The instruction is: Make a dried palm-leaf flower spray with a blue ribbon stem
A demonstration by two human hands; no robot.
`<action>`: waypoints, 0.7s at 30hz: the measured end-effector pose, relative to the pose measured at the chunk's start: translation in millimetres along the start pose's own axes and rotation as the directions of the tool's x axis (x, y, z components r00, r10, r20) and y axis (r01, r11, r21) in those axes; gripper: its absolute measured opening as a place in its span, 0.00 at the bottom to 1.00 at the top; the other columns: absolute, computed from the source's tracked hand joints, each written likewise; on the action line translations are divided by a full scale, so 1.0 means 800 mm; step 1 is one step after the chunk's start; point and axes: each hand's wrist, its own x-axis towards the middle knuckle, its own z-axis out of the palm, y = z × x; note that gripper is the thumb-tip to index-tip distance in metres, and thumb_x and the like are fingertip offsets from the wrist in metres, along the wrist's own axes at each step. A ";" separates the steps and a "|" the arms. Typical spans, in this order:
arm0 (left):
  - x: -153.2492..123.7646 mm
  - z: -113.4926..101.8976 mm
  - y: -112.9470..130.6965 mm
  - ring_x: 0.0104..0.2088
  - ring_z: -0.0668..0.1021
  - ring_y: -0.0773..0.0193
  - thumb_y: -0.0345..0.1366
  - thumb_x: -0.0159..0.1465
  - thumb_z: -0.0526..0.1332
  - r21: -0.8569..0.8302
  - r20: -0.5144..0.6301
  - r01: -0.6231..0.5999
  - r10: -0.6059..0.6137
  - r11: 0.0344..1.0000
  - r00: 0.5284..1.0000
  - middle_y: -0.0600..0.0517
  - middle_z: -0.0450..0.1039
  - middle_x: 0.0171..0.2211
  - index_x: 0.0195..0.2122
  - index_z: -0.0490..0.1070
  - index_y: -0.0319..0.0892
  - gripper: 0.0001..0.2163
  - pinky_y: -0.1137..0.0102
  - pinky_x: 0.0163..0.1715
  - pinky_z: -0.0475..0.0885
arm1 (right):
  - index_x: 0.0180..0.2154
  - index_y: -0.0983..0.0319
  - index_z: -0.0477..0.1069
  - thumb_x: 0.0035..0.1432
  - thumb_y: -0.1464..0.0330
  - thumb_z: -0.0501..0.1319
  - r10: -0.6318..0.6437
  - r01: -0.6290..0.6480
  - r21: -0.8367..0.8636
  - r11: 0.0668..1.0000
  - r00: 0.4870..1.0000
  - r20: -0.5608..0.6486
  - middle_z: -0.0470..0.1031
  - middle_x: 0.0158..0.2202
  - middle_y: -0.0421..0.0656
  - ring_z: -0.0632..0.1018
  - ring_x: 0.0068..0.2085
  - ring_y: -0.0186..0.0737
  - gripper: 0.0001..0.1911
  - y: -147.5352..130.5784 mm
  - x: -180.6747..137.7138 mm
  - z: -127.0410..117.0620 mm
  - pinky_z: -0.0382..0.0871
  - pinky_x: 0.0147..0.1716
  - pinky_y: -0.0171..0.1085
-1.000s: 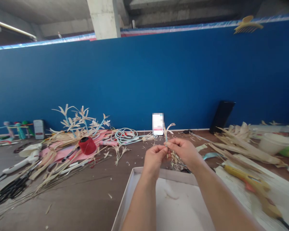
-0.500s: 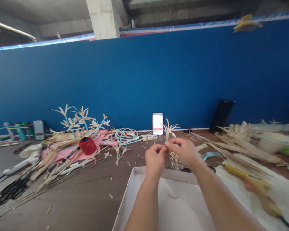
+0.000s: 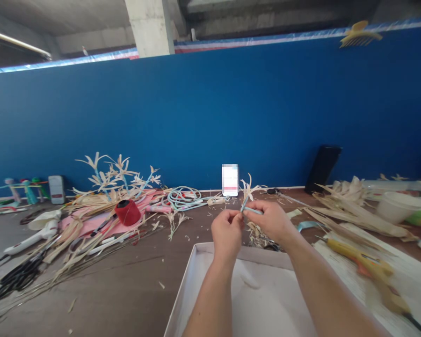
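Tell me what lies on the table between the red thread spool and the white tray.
Head view: between the red thread spool and white tray, only bare brown table with a few straw scraps.

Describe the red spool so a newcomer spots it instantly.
Start at the blue wall and drop to the brown table on the person's left. Amid pale straw strips lies a pink sheet; the red spool sits on its right part. It is the only solid red, drum-shaped thing there, with a dark top.
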 end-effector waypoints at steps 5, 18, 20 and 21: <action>-0.001 0.001 -0.005 0.23 0.72 0.67 0.37 0.54 0.57 0.094 -0.047 -0.061 0.066 0.994 0.997 0.53 0.71 0.21 0.27 0.72 0.41 0.07 0.73 0.25 0.65 | 0.27 0.60 0.74 0.48 0.63 0.55 -0.007 0.007 -0.010 1.000 1.000 0.014 0.73 0.22 0.37 0.68 0.24 0.34 0.12 -0.003 -0.001 -0.001 0.57 0.23 0.32; -0.002 0.001 -0.010 0.25 0.72 0.66 0.39 0.56 0.56 0.137 -0.105 -0.088 0.103 0.987 0.989 0.52 0.72 0.23 0.29 0.72 0.42 0.08 0.72 0.27 0.63 | 0.26 0.63 0.74 0.46 0.58 0.58 0.047 -0.041 0.093 0.995 0.997 -0.068 0.67 0.18 0.37 0.63 0.21 0.31 0.15 -0.014 -0.005 0.013 0.54 0.20 0.31; -0.002 0.001 -0.009 0.25 0.71 0.66 0.39 0.56 0.56 0.154 -0.113 -0.089 0.107 0.984 0.988 0.52 0.72 0.23 0.29 0.72 0.42 0.09 0.72 0.27 0.63 | 0.26 0.63 0.74 0.46 0.57 0.59 0.071 -0.061 0.100 0.993 0.993 -0.095 0.67 0.18 0.37 0.63 0.22 0.32 0.15 -0.015 -0.004 0.018 0.55 0.21 0.31; -0.003 0.001 -0.009 0.25 0.72 0.66 0.39 0.56 0.56 0.165 -0.121 -0.090 0.111 0.982 0.986 0.52 0.72 0.23 0.28 0.72 0.42 0.08 0.72 0.27 0.62 | 0.25 0.63 0.74 0.45 0.57 0.59 0.080 -0.070 0.103 0.992 0.991 -0.103 0.67 0.18 0.38 0.63 0.22 0.32 0.15 -0.015 -0.004 0.020 0.55 0.21 0.31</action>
